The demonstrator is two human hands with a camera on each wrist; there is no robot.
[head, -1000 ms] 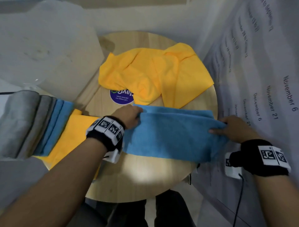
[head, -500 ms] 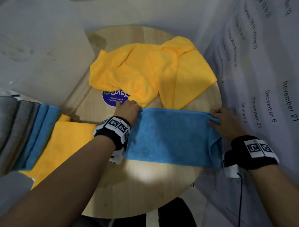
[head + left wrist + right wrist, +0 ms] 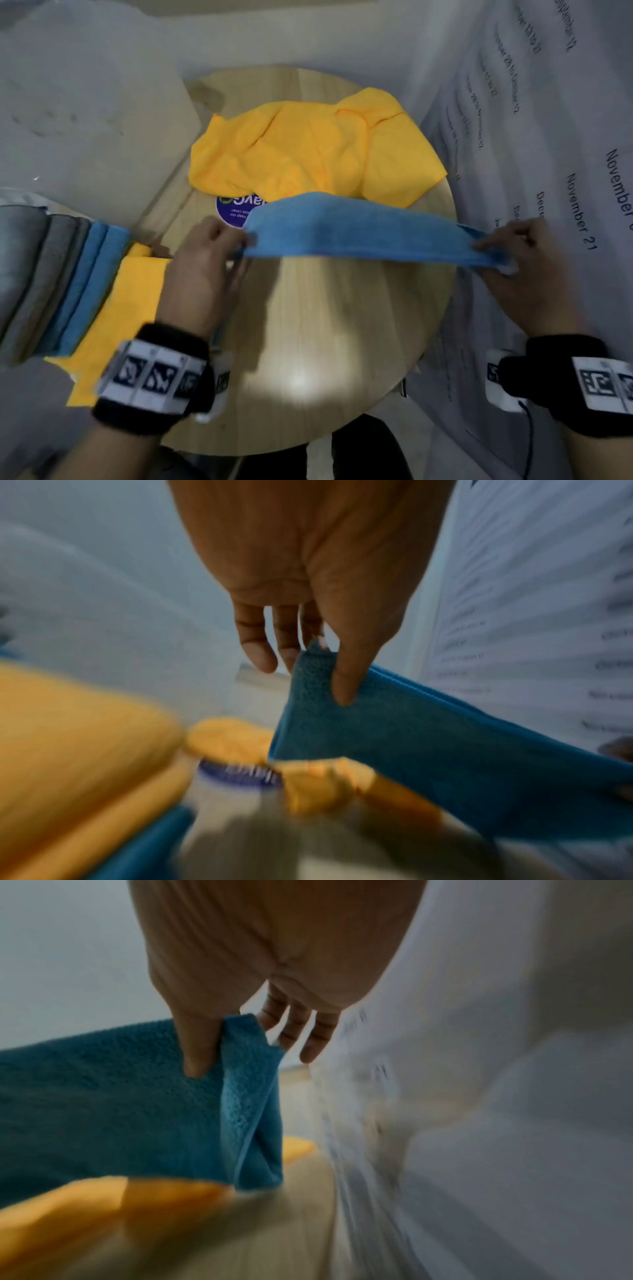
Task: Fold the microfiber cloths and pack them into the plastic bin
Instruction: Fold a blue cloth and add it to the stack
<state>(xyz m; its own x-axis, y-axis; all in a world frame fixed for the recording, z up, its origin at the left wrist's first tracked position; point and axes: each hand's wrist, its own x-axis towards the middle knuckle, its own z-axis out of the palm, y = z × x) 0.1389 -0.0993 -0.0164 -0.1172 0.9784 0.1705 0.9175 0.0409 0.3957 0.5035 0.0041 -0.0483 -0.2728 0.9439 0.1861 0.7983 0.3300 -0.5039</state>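
A: What does the head view give you?

B: A long folded blue microfiber cloth [image 3: 359, 228] stretched in the air above the round pale wooden table [image 3: 329, 325], one end in each hand. The left hand [image 3: 205, 270] grips the left end, the right hand [image 3: 527, 274] the right end. Beyond the blue strip a crumpled yellow microfiber cloth [image 3: 308, 150] lies on the table, partly covering a round purple sticker [image 3: 233, 212].

A: And how do the fingers sit?

B: That only shows from the wrists. In the left wrist view the thumb [image 3: 346, 685] presses the cloth's end against the fingers behind it, a pinch. The right wrist view shows the same: thumb [image 3: 197, 1053] on the near face, the doubled layers of the fold open at the edge.

A: Anything the wrists miss?

B: The stack at the left: folded grey and blue cloths [image 3: 58, 277] standing side by side, a flat folded yellow cloth [image 3: 120, 315] just beside them. Whether they sit in a bin, I cannot tell. At the right hangs a white printed sheet with dates [image 3: 548, 154].
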